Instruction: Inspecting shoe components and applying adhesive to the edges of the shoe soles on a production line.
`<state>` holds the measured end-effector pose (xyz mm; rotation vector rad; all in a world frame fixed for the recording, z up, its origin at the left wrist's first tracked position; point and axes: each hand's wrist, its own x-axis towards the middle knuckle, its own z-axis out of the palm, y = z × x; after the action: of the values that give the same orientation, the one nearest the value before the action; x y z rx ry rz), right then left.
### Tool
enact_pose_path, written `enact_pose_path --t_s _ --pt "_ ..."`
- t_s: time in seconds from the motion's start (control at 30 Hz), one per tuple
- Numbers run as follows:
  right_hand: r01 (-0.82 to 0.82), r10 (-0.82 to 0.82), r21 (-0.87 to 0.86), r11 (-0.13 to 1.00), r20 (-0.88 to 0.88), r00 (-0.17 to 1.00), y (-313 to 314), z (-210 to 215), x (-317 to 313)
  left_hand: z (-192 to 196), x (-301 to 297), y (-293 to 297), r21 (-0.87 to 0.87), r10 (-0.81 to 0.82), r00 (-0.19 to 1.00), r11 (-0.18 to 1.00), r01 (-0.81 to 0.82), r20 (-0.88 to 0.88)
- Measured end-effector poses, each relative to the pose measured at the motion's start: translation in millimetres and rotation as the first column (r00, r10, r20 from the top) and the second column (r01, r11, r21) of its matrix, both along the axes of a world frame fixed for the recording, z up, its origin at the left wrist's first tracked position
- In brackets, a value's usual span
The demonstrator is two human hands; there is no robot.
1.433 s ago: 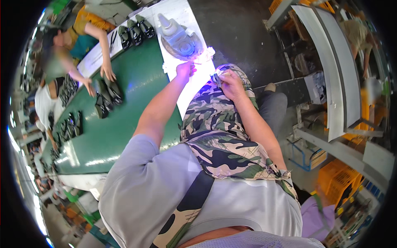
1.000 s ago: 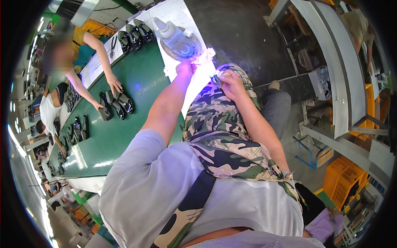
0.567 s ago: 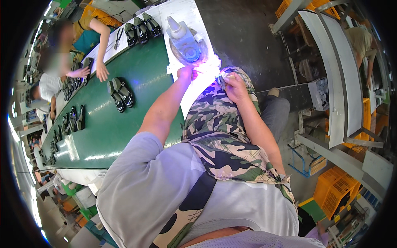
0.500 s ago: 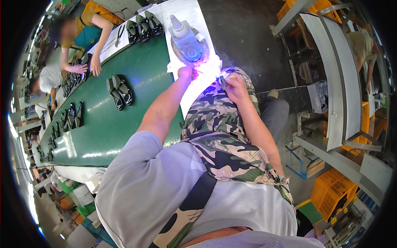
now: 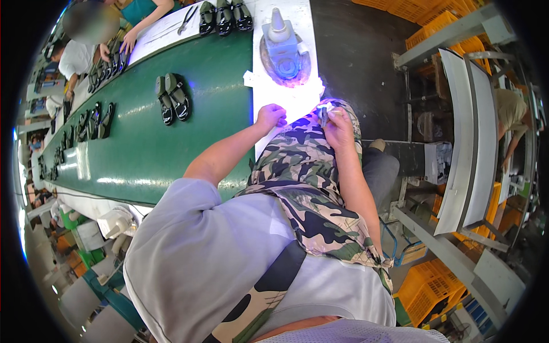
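My left hand (image 5: 270, 117) rests with curled fingers at the near edge of a white work board (image 5: 289, 97), and nothing shows in it. My right hand (image 5: 338, 124) hovers over my camouflage apron (image 5: 309, 171), pinching a small pale piece (image 5: 323, 114) lit by violet-blue light. Beyond both hands a blue-lit device with a cone-shaped top (image 5: 283, 48) stands on the board. To the left of my left arm, a pair of black shoes (image 5: 172, 98) lies on the green conveyor belt (image 5: 143, 154).
More black shoes (image 5: 224, 14) sit at the belt's far end and along its left side (image 5: 91, 120). Other people (image 5: 80, 54) work across the belt. A grey metal rack (image 5: 469, 143) and orange crates (image 5: 429, 286) stand at my right.
The pair of black shoes has travelled along the belt toward its far end. My hands stay close together by the lit board, and my view has shifted slightly.
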<state>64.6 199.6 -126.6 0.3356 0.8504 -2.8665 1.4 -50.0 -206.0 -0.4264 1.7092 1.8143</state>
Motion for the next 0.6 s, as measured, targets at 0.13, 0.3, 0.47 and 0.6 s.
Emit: enact_pose_path --t_s 0.13,0.3,0.47,0.6 --pt "0.015 -0.015 -0.056 0.998 0.002 1.000 -2.9 6.2 1.2 9.7 2.6 -12.6 -0.068 -0.034 0.999 0.997 0.031 -0.042" --pt "0.006 -0.007 0.022 1.000 0.026 1.000 2.8 7.8 1.3 4.6 -15.2 -87.0 -0.272 0.115 0.981 0.950 -0.155 -0.159" --pt "0.006 -0.010 0.066 0.998 0.065 0.998 -2.5 18.4 0.5 2.3 -38.6 -233.3 -0.781 0.039 0.853 0.382 -0.495 -0.521" --pt "0.035 -0.045 0.119 0.992 0.080 0.996 -8.9 35.0 -0.4 26.5 -65.5 -316.2 -0.810 0.196 0.808 0.091 -0.579 -0.555"
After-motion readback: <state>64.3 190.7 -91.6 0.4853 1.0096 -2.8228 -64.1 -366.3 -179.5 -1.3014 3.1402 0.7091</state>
